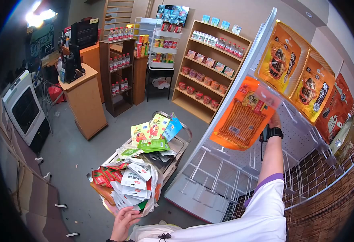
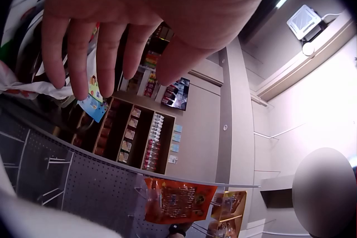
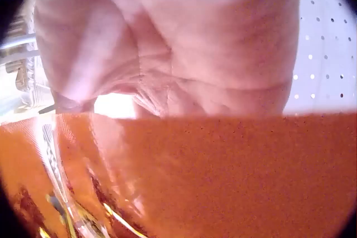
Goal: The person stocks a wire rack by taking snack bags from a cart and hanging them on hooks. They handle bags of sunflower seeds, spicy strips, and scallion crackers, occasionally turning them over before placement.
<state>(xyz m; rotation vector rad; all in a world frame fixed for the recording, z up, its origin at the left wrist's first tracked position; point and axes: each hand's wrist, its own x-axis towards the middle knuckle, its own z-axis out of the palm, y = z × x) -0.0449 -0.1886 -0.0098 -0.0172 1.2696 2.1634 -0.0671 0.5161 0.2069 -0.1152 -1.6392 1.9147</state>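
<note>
My right hand reaches in at the right edge of an orange snack packet, which is upright beside the pegboard. The packet covers my right fingers in the head view. In the right wrist view the palm shows above the orange film; I cannot tell whether the fingers grip it. Low by my body, my left hand holds nothing, its fingers loosely bent. Beside it are white snack packets in a plastic bag on a cart. Green packets and yellow packets are piled farther back.
Yellow-orange snack packs hang at the upper right, with wire hooks lower on the pegboard rack. Behind it stands a wooden shelf of tubs and bottles. A dark shelf and wooden counter stand at the left.
</note>
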